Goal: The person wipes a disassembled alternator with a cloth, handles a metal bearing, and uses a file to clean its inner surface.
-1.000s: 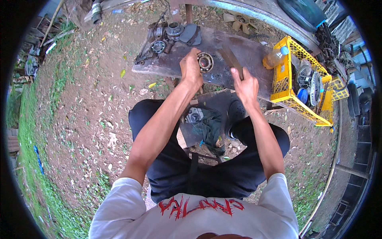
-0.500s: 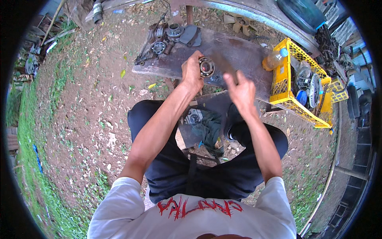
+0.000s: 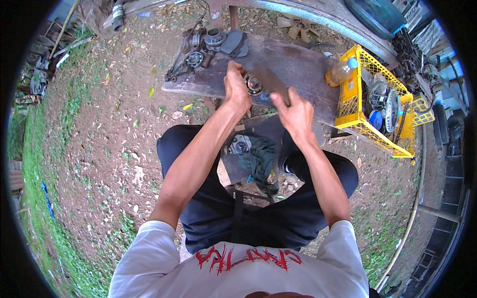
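At the far left of the dark wooden bench (image 3: pixel 303 67), a loose bearing (image 3: pixel 194 59), a round metal housing (image 3: pixel 215 37) and dark flat plates (image 3: pixel 232 42) are lying grouped together. You are touching none of them; whether they are finished with or waiting is not showing.

Moving right, your left hand (image 3: pixel 236 89) is closing its fingers around the left side of an open-faced ball bearing (image 3: pixel 254 92), leaving the rest of the ring showing. You are holding this bearing over the bench's near edge; whether it is also resting on the wood, you cannot tell from here. Work on it appears to be under way rather than finished, since both hands are staying busy around it; how much is left is not showing.

Below, between your knees, a grey metal part (image 3: pixel 241 144) is lying beside a dark green cloth (image 3: pixel 261 156).

Just right of the bearing, a flat brown tool (image 3: pixel 275 82) is blurring; its far end is reaching toward the ring, contact unclear. Your right hand (image 3: pixel 298 113) is gripping its near end, fist closed, thumb lying along it.

Farther right, an amber bottle (image 3: pixel 340 74) is standing beside a yellow crate (image 3: pixel 352 99) that is holding assorted parts.
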`<state>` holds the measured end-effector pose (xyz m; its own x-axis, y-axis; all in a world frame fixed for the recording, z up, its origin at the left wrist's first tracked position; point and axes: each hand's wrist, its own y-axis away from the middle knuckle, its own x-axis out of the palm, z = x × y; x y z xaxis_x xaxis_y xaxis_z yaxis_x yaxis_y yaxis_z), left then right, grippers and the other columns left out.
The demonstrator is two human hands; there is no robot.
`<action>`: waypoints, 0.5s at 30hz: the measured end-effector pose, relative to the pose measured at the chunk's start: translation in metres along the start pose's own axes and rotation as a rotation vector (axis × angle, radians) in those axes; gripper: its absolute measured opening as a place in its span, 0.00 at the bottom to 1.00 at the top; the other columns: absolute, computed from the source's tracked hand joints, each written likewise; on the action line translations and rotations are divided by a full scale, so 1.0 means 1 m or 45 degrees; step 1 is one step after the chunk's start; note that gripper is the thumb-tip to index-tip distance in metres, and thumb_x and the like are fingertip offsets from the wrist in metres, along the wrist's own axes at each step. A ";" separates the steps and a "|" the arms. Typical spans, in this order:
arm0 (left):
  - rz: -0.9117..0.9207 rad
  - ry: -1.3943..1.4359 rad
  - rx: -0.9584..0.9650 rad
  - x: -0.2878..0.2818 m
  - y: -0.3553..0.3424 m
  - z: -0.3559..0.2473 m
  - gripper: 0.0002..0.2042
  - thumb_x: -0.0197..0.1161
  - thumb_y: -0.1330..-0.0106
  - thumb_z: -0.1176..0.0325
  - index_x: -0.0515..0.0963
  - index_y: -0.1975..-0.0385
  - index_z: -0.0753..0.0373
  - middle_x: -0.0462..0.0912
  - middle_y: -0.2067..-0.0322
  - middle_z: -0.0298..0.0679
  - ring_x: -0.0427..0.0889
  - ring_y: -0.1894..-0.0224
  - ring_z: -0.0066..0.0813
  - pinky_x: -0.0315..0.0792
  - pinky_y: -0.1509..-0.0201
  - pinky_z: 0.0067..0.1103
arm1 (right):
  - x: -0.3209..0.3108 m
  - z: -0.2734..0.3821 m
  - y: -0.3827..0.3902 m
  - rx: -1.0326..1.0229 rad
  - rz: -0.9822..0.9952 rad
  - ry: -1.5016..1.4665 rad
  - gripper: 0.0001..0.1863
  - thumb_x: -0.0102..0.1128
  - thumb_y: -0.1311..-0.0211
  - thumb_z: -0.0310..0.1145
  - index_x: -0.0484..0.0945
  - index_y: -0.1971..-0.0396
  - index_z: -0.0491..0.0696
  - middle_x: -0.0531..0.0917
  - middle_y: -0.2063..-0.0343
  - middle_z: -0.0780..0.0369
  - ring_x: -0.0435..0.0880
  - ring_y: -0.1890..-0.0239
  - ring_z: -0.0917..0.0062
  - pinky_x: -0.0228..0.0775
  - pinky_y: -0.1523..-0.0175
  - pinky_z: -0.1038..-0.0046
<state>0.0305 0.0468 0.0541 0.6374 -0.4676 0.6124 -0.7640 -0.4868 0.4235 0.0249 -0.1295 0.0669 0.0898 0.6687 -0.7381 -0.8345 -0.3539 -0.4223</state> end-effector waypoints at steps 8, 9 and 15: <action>-0.072 0.010 -0.025 0.004 0.004 -0.003 0.14 0.46 0.39 0.54 0.66 0.75 0.60 0.67 0.75 0.36 0.68 0.73 0.27 0.67 0.68 0.28 | 0.007 0.000 0.001 0.066 0.068 0.062 0.35 0.52 0.41 0.66 0.74 0.74 0.42 0.79 0.84 0.46 0.81 0.76 0.47 0.73 0.71 0.52; -0.128 -0.014 -0.028 0.009 0.009 -0.004 0.15 0.45 0.39 0.54 0.66 0.75 0.60 0.67 0.75 0.36 0.68 0.73 0.27 0.67 0.68 0.28 | 0.005 -0.008 -0.005 0.195 0.099 0.088 0.34 0.53 0.41 0.66 0.74 0.74 0.42 0.79 0.84 0.47 0.81 0.76 0.48 0.73 0.71 0.53; -0.115 -0.085 -0.032 0.006 0.003 -0.001 0.17 0.43 0.37 0.52 0.67 0.76 0.60 0.67 0.77 0.36 0.67 0.75 0.27 0.65 0.67 0.27 | 0.011 -0.008 0.002 0.047 0.003 0.093 0.32 0.55 0.40 0.63 0.74 0.75 0.42 0.79 0.84 0.47 0.82 0.77 0.49 0.73 0.73 0.55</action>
<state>0.0317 0.0432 0.0596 0.7084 -0.4713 0.5254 -0.7049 -0.5109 0.4921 0.0286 -0.1276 0.0539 0.1262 0.6177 -0.7762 -0.8542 -0.3303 -0.4016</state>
